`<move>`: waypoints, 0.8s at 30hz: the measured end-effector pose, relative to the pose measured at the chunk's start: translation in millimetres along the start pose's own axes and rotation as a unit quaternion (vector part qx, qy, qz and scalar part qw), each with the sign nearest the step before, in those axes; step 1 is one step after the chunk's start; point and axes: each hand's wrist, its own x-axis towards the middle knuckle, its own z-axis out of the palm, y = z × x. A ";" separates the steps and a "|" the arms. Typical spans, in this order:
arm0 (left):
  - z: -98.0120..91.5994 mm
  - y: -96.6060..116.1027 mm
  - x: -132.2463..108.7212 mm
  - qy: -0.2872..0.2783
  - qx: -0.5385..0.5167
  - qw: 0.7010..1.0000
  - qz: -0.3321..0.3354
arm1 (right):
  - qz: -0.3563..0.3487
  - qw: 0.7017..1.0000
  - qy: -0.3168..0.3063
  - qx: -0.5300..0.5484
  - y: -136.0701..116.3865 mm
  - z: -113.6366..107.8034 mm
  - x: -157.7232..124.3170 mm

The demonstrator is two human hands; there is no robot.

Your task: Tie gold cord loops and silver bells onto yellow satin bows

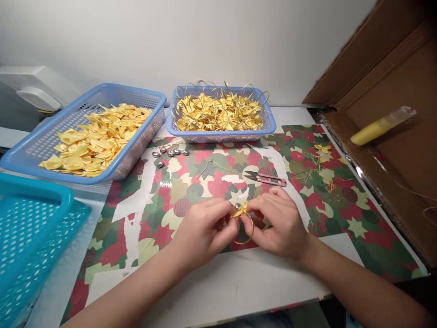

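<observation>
A small yellow bow point(241, 209) with a silver bell point(238, 206) and a loop of gold cord point(251, 233) is held between both hands above the patterned sheet. My left hand point(211, 225) pinches the bow's left side with thumb and index finger. On the other side, my right hand point(278, 221) pinches its right edge, with the gold loop hanging by the thumb. Pink-handled thread snips point(271, 178) lie just beyond my right hand. Several silver bells point(170, 153) rest on the sheet farther back to the left.
Two blue baskets, one at left point(118, 171) and one at back centre point(221, 133), hold yellow bows. A teal basket point(64, 193) stands front left. Thread scraps point(309, 175) and a cardboard box point(385, 68) with a yellow tube point(375, 130) are at right.
</observation>
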 end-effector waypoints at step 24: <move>-10.6 -5.7 9.0 -0.186 -0.386 0.862 -0.272 | -0.108 0.975 -0.179 0.080 17.3 -8.2 3.9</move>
